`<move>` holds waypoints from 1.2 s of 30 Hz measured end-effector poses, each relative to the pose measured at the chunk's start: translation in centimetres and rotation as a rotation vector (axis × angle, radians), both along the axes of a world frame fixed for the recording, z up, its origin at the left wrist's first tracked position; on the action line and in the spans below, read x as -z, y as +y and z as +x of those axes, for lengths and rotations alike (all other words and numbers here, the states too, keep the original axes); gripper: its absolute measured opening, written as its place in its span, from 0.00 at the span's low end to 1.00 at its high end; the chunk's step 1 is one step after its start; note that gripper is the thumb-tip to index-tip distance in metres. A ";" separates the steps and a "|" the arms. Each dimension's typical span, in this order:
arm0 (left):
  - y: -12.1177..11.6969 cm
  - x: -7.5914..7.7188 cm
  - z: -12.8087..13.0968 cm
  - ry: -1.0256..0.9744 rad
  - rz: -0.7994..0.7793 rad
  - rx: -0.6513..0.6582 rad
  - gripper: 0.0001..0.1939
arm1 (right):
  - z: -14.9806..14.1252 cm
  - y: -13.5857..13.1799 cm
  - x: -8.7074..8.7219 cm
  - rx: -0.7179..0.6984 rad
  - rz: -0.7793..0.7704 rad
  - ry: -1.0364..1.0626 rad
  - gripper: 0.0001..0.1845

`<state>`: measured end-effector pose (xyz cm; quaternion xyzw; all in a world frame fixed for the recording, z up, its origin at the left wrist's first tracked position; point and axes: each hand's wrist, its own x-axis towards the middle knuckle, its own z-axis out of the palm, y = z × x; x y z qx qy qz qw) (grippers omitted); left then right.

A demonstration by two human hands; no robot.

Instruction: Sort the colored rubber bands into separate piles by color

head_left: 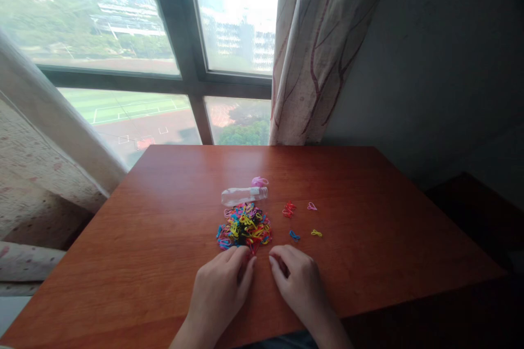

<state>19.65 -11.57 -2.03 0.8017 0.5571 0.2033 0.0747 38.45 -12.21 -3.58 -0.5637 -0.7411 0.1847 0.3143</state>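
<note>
A heap of small coloured loops (244,226), looking like rubber bands, lies on the wooden table (135,262). My left hand (223,290) rests at the heap's near edge, its fingers curled towards the thumb. A red loop shows by its fingertips; whether they grip it is hidden. To the right, apart from the heap, my right hand (298,278) is curled with thumb and forefinger close together; anything between them is too small to make out. Beyond it lie red loops (289,209), a pink loop (311,206), blue loops (294,235) and yellow loops (316,233) in separate spots.
Behind the heap a clear plastic bottle (241,196) lies on its side, its neck to the right. A pink-purple item (259,181) sits just past it. The table's far edge meets a window (192,82) and a patterned curtain (315,54).
</note>
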 end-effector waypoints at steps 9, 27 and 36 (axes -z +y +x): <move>0.3 0.1 0.4 0.057 0.051 0.006 0.09 | 0.0 0.1 0.0 -0.001 -0.024 0.018 0.08; 5.9 -4.6 5.3 0.088 -0.022 0.194 0.12 | 0.0 0.2 0.0 0.042 -0.014 0.032 0.09; 11.2 -5.5 8.5 0.177 -0.079 0.219 0.08 | 0.0 0.1 0.4 0.014 -0.013 0.081 0.08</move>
